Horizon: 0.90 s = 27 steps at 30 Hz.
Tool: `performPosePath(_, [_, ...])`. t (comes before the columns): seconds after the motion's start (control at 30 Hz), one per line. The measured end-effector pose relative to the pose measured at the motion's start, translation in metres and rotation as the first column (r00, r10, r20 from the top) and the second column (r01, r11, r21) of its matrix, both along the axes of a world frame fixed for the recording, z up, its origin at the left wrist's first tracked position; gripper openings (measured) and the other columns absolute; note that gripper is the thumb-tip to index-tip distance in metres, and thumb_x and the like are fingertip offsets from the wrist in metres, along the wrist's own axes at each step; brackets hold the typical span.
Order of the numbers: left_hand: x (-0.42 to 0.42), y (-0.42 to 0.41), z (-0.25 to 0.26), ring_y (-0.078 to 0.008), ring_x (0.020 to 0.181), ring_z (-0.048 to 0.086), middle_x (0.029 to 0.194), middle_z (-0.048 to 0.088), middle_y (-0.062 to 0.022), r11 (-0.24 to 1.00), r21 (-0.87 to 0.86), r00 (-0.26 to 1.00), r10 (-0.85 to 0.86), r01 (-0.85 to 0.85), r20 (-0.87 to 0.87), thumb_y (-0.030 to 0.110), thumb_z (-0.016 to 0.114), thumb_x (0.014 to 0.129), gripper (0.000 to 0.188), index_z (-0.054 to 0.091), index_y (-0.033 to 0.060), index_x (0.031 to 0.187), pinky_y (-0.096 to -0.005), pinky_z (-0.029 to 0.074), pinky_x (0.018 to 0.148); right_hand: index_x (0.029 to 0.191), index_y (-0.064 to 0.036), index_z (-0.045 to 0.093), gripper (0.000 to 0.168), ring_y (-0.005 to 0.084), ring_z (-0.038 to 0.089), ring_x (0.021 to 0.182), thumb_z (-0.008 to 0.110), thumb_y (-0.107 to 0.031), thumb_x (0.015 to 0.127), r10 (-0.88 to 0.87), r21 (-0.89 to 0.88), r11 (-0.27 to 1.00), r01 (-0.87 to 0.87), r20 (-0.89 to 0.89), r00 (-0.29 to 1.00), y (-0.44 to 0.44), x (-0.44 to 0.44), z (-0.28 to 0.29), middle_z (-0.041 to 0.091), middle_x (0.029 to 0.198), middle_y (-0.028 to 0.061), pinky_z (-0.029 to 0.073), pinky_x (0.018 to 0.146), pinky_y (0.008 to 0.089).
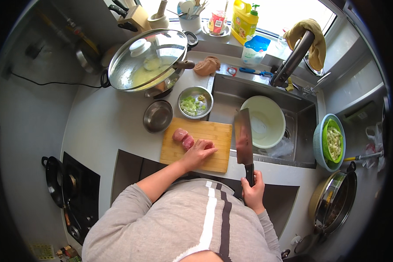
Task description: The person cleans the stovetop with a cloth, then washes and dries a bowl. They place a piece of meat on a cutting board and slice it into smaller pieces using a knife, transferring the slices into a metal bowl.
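Observation:
Pieces of raw red meat [180,134] lie in a row on a wooden cutting board [216,131]. My left hand [199,152] rests on the piece at the right end and partly covers it. In my right hand [254,190] is the black handle of a cleaver [244,137]. Its broad blade is raised to the right of the board, over the sink's near left edge, apart from the meat. Behind the board, a steel bowl [196,115] holds chopped green onion [190,105] and some small yellowish pieces. Left of it sits another steel bowl [158,116].
A lidded pan [147,62] of yellowish liquid stands at the back left. The sink [227,88] holds a pale plastic basin [268,122], under a faucet [293,59] draped with a cloth. Blue and green baskets [319,140] stand right, a stove [85,193] left.

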<state>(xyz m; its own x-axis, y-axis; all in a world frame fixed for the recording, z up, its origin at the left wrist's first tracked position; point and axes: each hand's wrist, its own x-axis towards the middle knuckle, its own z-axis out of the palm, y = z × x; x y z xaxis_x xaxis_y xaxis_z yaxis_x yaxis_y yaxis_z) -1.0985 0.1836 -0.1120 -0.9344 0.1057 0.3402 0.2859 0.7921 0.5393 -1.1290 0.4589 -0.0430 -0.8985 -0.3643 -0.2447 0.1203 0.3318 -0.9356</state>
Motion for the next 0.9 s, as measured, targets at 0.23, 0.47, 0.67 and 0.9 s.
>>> performPosePath(0.23, [0.020, 0.004, -0.016, -0.0239, 0.096, 0.055, 0.103, 0.057, -0.0057, 0.977, 0.185, 0.981, 0.130, -0.102, -0.144, 0.001, 0.069, 0.078, 0.025, 0.062, 0.0092, 0.101, -0.0337, 0.046, 0.084, 0.108, -0.002, 0.046, 0.035, 0.0074, 0.049, 0.053, 0.068, -0.007, 0.082, -0.123, -0.082, 0.991, 0.109, -0.198, 0.972, -0.031, -0.005, 0.014, 0.051, 0.061, 0.0023, 0.033, 0.045, 0.0280])
performPosePath(0.47, [0.017, -0.003, -0.024, -0.0260, 0.097, 0.056, 0.104, 0.057, -0.0082, 0.977, 0.209, 0.980, 0.088, -0.050, -0.177, -0.002, 0.068, 0.077, 0.027, 0.061, 0.0057, 0.102, -0.0349, 0.047, 0.084, 0.095, -0.001, 0.058, 0.011, 0.0069, 0.052, 0.046, 0.060, -0.010, 0.090, 0.030, 0.046, 0.999, -0.018, -0.268, 0.963, -0.048, 0.008, -0.024, 0.054, 0.057, 0.0004, 0.041, 0.041, 0.0238])
performPosePath(0.67, [0.003, 0.002, -0.015, -0.0293, 0.098, 0.057, 0.107, 0.057, -0.0107, 0.971, 0.229, 0.987, 0.104, -0.074, -0.123, -0.002, 0.065, 0.079, 0.027, 0.061, 0.0040, 0.105, -0.0370, 0.048, 0.084, 0.102, 0.000, 0.059, 0.018, 0.0290, 0.059, 0.059, 0.059, -0.007, 0.086, 0.071, 0.100, 0.993, -0.056, -0.152, 0.986, -0.057, 0.009, -0.014, 0.060, 0.071, 0.0157, 0.045, 0.055, 0.0352])
performPosePath(0.9, [-0.003, 0.007, -0.030, -0.0307, 0.099, 0.056, 0.109, 0.055, -0.0117, 0.926, 0.350, 0.983, 0.173, -0.143, -0.056, 0.001, 0.067, 0.078, 0.028, 0.058, 0.0044, 0.104, -0.0384, 0.047, 0.085, 0.105, -0.001, 0.058, 0.021, 0.0367, 0.062, 0.072, 0.058, -0.006, 0.085, 0.130, 0.171, 0.981, -0.096, -0.199, 0.971, -0.057, 0.004, -0.013, 0.064, 0.081, 0.0197, 0.048, 0.063, 0.0394])
